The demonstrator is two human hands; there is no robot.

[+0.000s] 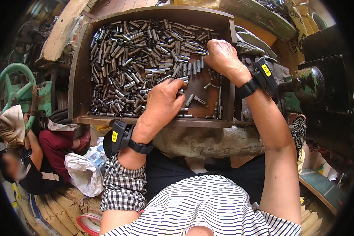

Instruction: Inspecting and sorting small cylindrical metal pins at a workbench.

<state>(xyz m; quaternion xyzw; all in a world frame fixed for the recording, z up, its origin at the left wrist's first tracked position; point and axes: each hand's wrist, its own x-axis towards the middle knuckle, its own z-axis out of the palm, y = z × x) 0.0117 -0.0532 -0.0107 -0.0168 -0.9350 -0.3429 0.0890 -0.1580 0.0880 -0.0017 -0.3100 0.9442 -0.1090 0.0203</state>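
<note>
The left hand [164, 101] curls over short metal tubes [124, 53] in the wooden tray [208, 123], the right hand [224, 59] bunches, both grips indeterminable, and a brushing knuckle could disarrange the aligned row [194, 68].

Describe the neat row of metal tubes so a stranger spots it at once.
Find the big brown rectangular tray. In its right half, just left of the right hand, is the short row of metal tubes. Unlike the jumbled heap to its left, these lie side by side, pointing roughly the same way.
</note>
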